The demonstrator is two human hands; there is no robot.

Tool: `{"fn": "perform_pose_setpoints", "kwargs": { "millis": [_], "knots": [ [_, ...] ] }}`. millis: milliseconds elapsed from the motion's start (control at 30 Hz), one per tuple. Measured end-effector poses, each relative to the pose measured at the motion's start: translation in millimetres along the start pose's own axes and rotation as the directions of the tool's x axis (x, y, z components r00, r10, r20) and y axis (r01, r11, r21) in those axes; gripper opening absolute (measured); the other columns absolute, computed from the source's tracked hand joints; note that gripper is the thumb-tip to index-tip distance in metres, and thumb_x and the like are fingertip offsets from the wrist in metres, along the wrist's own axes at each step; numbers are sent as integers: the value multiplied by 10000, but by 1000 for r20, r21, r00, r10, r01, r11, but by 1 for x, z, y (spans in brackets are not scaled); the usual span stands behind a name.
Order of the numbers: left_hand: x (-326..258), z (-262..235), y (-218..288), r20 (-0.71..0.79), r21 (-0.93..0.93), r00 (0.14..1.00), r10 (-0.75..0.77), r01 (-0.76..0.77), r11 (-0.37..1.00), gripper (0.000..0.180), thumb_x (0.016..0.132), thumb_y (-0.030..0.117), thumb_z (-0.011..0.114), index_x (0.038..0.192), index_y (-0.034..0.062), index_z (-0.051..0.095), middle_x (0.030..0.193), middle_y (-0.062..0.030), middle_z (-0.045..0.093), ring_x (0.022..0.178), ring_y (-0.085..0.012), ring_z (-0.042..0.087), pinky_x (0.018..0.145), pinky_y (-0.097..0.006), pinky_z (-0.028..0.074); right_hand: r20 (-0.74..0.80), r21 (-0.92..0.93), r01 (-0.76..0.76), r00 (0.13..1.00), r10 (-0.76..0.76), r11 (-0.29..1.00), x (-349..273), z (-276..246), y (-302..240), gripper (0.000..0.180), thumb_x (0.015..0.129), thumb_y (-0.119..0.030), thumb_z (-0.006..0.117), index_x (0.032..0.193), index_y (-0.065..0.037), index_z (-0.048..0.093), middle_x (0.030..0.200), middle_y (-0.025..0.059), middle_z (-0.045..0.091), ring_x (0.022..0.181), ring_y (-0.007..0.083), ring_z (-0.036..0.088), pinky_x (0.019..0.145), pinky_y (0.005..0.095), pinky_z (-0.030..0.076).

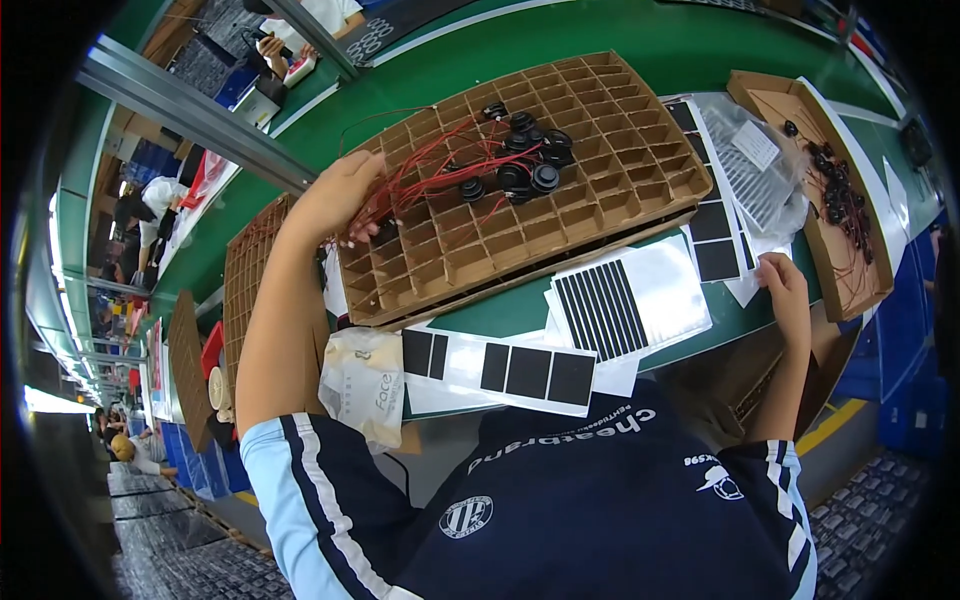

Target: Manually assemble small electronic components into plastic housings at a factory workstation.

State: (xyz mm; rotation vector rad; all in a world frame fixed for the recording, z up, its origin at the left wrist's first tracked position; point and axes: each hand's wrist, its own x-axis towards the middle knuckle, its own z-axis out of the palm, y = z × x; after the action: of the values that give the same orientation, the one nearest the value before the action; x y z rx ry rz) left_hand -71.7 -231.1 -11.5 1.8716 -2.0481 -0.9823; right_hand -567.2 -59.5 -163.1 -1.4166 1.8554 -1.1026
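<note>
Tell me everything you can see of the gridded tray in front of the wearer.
The tray is brown, apparently cardboard, roughly rectangular, with upright dividers crossing into many open-topped cells. It lies slantwise over a green surface, its right end farther off; another brown layer shows under its near edge. Round black parts with red wires lie across it. The left hand is over its left end; contact is unclear.

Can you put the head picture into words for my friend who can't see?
A person's left hand is at red wires with round black parts, on a cardboard tray of small squares. The right hand is curled near a clear plastic bag. White sheets with black patches lie on the green table.
</note>
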Motion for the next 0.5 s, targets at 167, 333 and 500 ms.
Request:
{"fn": "perform_pose_setpoints", "kwargs": {
  "millis": [167, 333, 500],
  "knots": [
    [-36, 6, 5, -471, 706, 738, 484, -14, 708, 208, 805, 180, 493, 921, 8, 490, 892, -207, 560, 819, -350, 541, 665, -370, 429, -44, -32, 16, 999, -18, 999, -5, 3, -2, 181, 827, -129, 498, 875, 42, 533, 702, 33, 531, 645, 84, 478, 604, 205, 387],
    [-45, 32, 8, -408, 356, 875, 259, -109, 928, 203, 787, 182, 516, 943, 52, 503, 748, -204, 566, 750, -349, 553, 635, -429, 417, -188, -127, 48, 980, -71, 991, -12, 9, -16, 156, 808, -111, 527, 865, 32, 550, 695, 49, 548, 633, 93, 491, 586, 213, 389],
    [-30, 29, -38, -124, 467, 978, 165, -89, 880, 336, 731, 268, 584, 964, 38, 510, 786, -209, 572, 791, -377, 541, 667, -429, 417, -82, -140, 246, 962, -259, 959, -19, 53, -66, 105, 784, -85, 541, 854, -10, 557, 750, 76, 563, 687, 140, 529, 608, 239, 403]
  ]
}}
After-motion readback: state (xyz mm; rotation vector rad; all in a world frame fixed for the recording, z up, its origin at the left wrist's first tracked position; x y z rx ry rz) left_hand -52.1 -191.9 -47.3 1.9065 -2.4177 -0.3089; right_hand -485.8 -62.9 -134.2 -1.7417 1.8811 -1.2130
